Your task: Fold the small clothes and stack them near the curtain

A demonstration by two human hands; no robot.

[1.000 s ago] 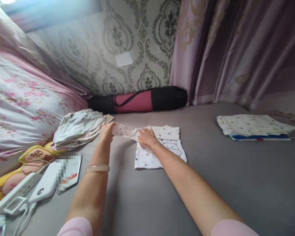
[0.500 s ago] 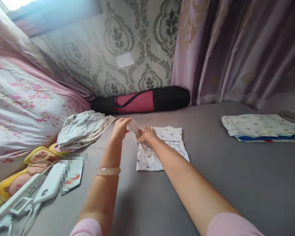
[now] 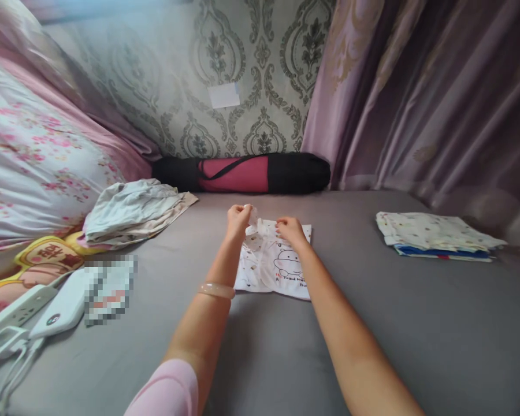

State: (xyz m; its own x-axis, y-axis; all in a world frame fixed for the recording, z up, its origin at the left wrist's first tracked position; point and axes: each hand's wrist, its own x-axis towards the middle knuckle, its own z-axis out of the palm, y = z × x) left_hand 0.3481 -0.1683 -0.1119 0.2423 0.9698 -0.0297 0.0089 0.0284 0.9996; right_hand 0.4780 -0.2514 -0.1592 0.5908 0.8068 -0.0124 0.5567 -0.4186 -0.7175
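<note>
A small white shirt point(image 3: 260, 263) with a scattered brown print and a cartoon animal outline lies on the grey bed sheet, partly folded. My left hand point(image 3: 239, 219) is closed on a piece of the shirt at its far left side, pinching it up off the bed. A pale bangle point(image 3: 216, 290) circles my left forearm. Over the shirt's far right part is my right hand point(image 3: 291, 231), its fingers loosely bent and apart, with the tips at or just above the cloth. My right wrist and forearm cover part of the shirt's right edge.
Folded clothes point(image 3: 437, 234) are stacked at the right. A crumpled pile of clothes point(image 3: 134, 211) lies at the left, near a yellow cushion point(image 3: 49, 254), a power strip point(image 3: 21, 312) and a white power bank point(image 3: 63, 303). A black and pink bag point(image 3: 238, 174) lies along the wall.
My right hand has lifted from the shirt's left part and moved right, uncovering the cartoon print. My left hand, still pinching the cloth, has shifted slightly right. The camera view has shifted.
</note>
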